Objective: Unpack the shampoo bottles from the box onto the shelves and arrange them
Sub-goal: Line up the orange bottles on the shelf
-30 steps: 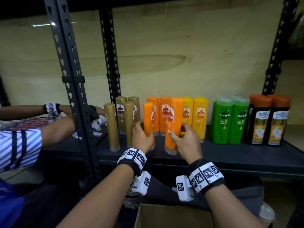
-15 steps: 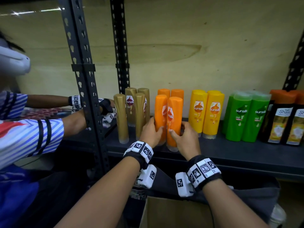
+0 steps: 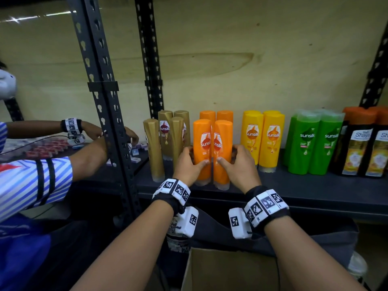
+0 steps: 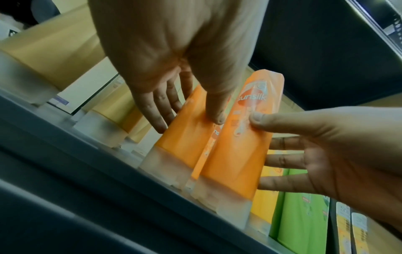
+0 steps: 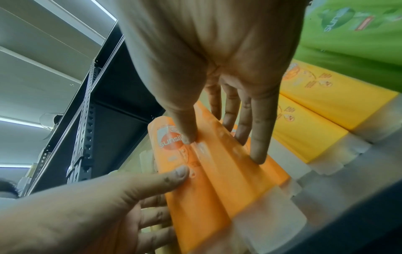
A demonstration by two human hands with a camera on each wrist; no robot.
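Two orange Sunsilk bottles stand upright, side by side and touching, at the front of the dark shelf (image 3: 304, 185). My left hand (image 3: 194, 157) grips the left orange bottle (image 3: 202, 141), thumb on its front and fingers along its left side. My right hand (image 3: 227, 154) grips the right orange bottle (image 3: 223, 141) the same way from the right. The left wrist view shows my left hand (image 4: 189, 120) on the left bottle (image 4: 180, 137), and the right wrist view shows my right hand (image 5: 222, 147) on the right bottle (image 5: 230, 168). Two more orange bottles (image 3: 224, 116) stand behind them.
Gold bottles (image 3: 165, 139) stand just left of the orange ones; yellow bottles (image 3: 262, 139), green bottles (image 3: 310, 143) and black bottles with orange caps (image 3: 361, 143) follow on the right. A cardboard box (image 3: 226, 269) sits below the shelf. Another person's arms (image 3: 84, 160) work beyond the rack post (image 3: 105, 101).
The right orange bottle, tilted a second ago, now stands upright against the left one. Both hands have closed in on the pair from either side.
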